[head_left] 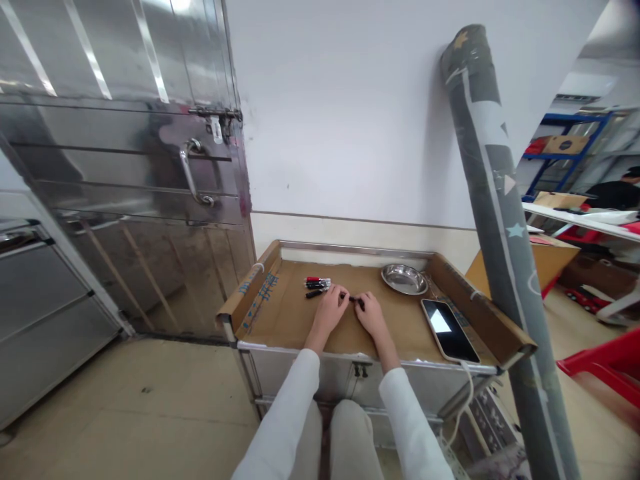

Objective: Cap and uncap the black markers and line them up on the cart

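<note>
Both hands meet over the cardboard-lined top of a metal cart [290, 327]. A slim black pen [352, 299] spans the gap between them. My left hand [330, 310] has its fingers closed on the left end, and my right hand [371, 313] pinches the right end. The fingers partly cover the pen, so I cannot tell whether it is in one piece. Just left of my left hand lies a small group of pens [316, 283], red and black with clear or white ends. Right of my right hand is a shiny oval metal dish [404, 280].
A phone [451, 331] with a white cable lies at the cart's right front. Cardboard flaps [475, 303] edge the cart's sides. A tall wrapped grey roll [505, 200] leans beside it. At left is a metal door [125, 147]; a red stool [607, 363] stands right.
</note>
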`<state>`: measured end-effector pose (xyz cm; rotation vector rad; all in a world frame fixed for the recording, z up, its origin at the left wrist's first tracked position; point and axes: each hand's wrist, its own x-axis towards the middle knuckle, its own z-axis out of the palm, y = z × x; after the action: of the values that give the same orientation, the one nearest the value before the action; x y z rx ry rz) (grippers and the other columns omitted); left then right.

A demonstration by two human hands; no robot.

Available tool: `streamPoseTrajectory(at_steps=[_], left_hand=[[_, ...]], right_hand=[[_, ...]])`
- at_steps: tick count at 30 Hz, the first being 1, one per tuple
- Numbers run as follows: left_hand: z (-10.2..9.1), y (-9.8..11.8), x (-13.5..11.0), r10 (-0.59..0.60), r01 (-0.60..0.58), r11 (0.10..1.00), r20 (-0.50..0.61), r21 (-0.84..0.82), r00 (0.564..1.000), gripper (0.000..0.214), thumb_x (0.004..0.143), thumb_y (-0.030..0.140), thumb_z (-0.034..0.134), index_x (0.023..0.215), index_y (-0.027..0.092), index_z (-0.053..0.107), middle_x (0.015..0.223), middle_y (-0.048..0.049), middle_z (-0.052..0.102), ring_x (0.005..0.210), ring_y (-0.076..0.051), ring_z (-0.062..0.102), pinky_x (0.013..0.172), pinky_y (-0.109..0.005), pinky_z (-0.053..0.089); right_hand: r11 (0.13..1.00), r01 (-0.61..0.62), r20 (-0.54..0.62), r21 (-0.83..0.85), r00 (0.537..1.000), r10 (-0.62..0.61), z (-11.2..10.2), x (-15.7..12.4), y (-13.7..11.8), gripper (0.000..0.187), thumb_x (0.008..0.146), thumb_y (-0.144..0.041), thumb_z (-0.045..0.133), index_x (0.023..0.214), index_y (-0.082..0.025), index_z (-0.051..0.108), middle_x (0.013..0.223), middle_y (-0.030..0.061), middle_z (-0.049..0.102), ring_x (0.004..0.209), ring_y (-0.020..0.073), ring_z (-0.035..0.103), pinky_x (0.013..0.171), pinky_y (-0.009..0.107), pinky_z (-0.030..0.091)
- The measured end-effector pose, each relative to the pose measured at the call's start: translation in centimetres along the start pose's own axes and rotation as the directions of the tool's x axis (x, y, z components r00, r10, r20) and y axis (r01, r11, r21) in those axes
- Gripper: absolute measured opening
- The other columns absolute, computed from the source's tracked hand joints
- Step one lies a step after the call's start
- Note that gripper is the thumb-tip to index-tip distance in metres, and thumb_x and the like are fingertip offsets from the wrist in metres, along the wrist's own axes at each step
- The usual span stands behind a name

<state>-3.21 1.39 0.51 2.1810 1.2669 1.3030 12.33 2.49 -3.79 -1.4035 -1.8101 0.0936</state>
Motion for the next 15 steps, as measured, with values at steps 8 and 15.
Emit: streamPoseTrajectory(at_steps=[8, 15], left_hand=[[0.53, -0.44, -0.02, -0.111, 0.092, 0.990, 0.193, 0.104, 0.975, 0.019, 0.093, 0.023, 0.040, 0.086, 0.019, 0.057, 0.090, -0.0040, 0.063, 0.085, -0.017, 0.059, 0.081, -0.030, 0.046], [0.76, -0.48, 0.25, -0.112, 0.090, 0.988, 0.189, 0.122, 0.976, 0.020, 0.093, 0.022, 0.039, 0.087, 0.019, 0.058, 0.090, -0.0045, 0.064, 0.085, -0.017, 0.059, 0.082, -0.030, 0.046]], right_hand=[[1.000, -0.018, 0.002, 0.025, 1.000, 0.018, -0.02, -0.09, -0.02, 0.024, 0.080, -0.008, 0.047, 0.090, -0.019, 0.066, 0.093, 0.0075, 0.063, 0.090, 0.0199, 0.057, 0.086, 0.032, 0.045], [0.998, -0.027, 0.017, 0.056, 1.000, 0.027, -0.02, 0.06, 0.14, 0.024, 0.080, -0.008, 0.045, 0.091, -0.018, 0.065, 0.094, 0.0083, 0.062, 0.091, 0.0202, 0.057, 0.087, 0.033, 0.046]])
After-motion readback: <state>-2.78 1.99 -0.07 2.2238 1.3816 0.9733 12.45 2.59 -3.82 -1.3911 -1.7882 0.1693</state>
